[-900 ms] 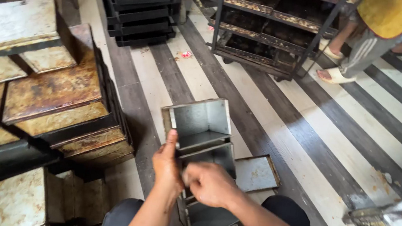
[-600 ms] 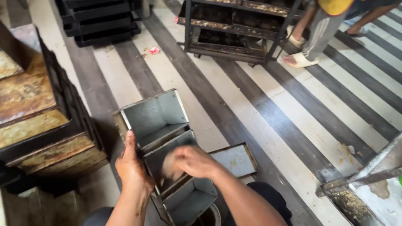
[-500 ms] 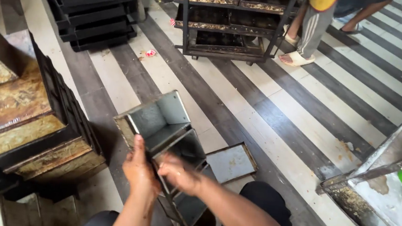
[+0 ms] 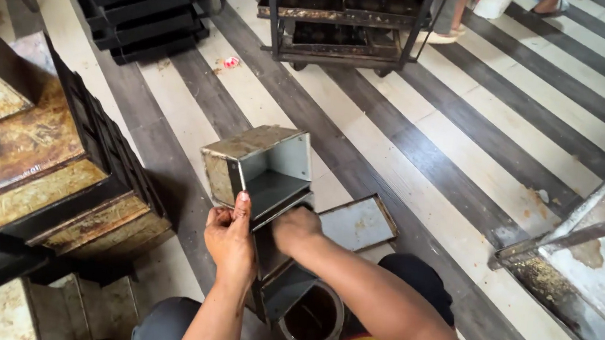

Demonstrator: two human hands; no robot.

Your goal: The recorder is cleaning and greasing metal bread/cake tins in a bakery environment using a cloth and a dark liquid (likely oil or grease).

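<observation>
Head view: left hand (image 4: 229, 239) grips the near left edge of a strap of joined metal loaf tins (image 4: 267, 168), fingers closed on its rim, tins tilted on their side with open mouths toward the camera, held over the lap above the striped floor. Right hand (image 4: 296, 229) reaches into the second tin; fingers hidden, grip cannot be told. Flat lid (image 4: 360, 223) lies just right; round container (image 4: 311, 321) below

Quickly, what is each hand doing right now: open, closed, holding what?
Left hand: closed on the edge of the strapped metal loaf tins, holding them.
Right hand: reaches inside a tin; grip cannot be told.
</observation>
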